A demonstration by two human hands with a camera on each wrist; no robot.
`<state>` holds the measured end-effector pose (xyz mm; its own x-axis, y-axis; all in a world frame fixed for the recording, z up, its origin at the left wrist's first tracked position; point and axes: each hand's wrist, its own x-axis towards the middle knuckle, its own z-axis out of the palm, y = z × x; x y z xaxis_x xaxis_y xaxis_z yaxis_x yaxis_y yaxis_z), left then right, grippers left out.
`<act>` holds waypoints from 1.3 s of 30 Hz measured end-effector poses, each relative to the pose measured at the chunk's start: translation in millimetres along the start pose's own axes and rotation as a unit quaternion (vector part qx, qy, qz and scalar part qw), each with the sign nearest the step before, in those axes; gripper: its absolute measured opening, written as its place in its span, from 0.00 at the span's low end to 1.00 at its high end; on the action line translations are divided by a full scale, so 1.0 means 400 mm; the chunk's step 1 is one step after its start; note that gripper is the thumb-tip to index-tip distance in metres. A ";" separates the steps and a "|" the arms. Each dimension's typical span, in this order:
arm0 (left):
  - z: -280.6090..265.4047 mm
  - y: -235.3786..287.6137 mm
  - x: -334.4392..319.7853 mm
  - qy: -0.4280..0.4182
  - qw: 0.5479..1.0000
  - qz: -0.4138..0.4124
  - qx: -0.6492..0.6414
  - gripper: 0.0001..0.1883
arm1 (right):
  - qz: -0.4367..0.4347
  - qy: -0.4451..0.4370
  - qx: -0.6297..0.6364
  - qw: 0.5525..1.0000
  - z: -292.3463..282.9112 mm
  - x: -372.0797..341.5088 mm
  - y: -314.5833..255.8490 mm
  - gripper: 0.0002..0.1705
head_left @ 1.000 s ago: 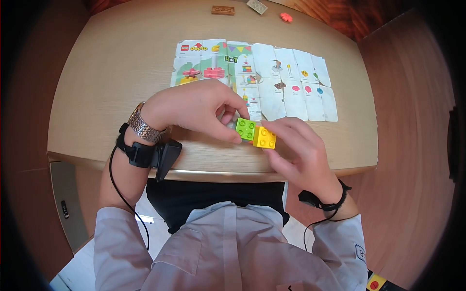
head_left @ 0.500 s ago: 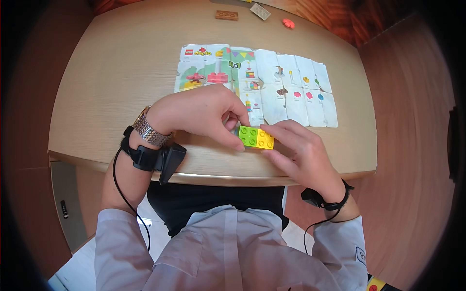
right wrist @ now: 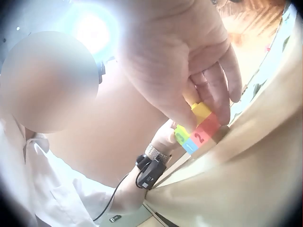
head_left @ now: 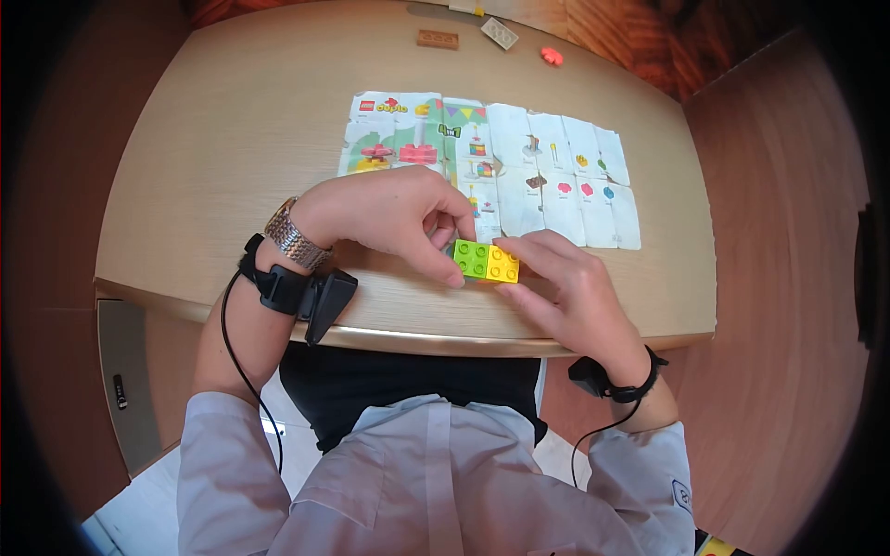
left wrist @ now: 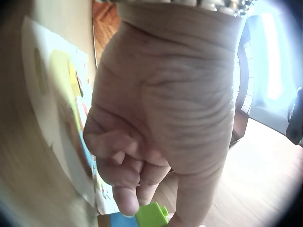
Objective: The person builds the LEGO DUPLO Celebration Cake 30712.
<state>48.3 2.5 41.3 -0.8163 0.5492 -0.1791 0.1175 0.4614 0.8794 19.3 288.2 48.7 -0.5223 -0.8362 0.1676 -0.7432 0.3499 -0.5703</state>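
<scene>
A green brick (head_left: 471,259) and a yellow brick (head_left: 502,265) sit side by side, studs up, near the table's front edge. In the right wrist view a red brick (right wrist: 207,129) marked 2 lies under the yellow brick (right wrist: 201,111), and a blue brick (right wrist: 190,146) lies under the green brick (right wrist: 181,135); a brown piece shows beneath them. My left hand (head_left: 399,218) pinches the green end between thumb and fingers. My right hand (head_left: 579,292) pinches the yellow end. In the left wrist view the left fingers touch the blue brick (left wrist: 124,221) and green brick (left wrist: 151,215).
An unfolded, creased instruction sheet (head_left: 565,208) lies just beyond the hands. Near the table's far edge are a brown plate (head_left: 438,39), a light grey plate (head_left: 500,34) and a red piece (head_left: 552,56).
The yellow brick, earlier offset from the green one, is now flush and level beside it. Both hands have kept their hold on the bricks.
</scene>
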 end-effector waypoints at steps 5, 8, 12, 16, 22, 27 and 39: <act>-0.003 -0.010 0.000 0.009 1.000 0.024 0.005 0.23 | 0.020 0.017 0.053 0.998 0.016 -0.004 0.018 0.26; -0.004 -0.015 0.001 0.000 1.000 0.022 -0.009 0.23 | 0.032 -0.016 0.080 0.996 -0.009 0.003 0.007 0.26; -0.010 -0.014 0.002 -0.006 1.000 0.012 0.007 0.24 | 0.023 -0.032 0.072 0.997 -0.012 0.012 0.026 0.25; -0.006 -0.020 -0.002 0.006 1.000 0.009 -0.007 0.25 | 0.043 -0.032 0.089 0.995 -0.005 0.028 0.031 0.24; -0.009 -0.022 -0.003 0.028 1.000 0.001 -0.011 0.23 | 0.071 -0.028 0.144 0.987 0.001 0.029 0.046 0.26; -0.008 -0.019 -0.003 0.025 0.999 -0.009 -0.023 0.21 | 0.080 -0.030 0.166 0.982 -0.004 0.025 0.050 0.27; -0.001 -0.026 -0.007 0.034 0.998 -0.006 -0.043 0.21 | 0.027 0.014 0.047 0.998 0.019 0.029 0.017 0.28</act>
<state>49.1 -4.0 32.9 -0.8541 0.4942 -0.1623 0.0609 0.4048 0.9124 11.3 277.8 40.7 -0.5721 -0.8051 0.1565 -0.6721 0.3508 -0.6521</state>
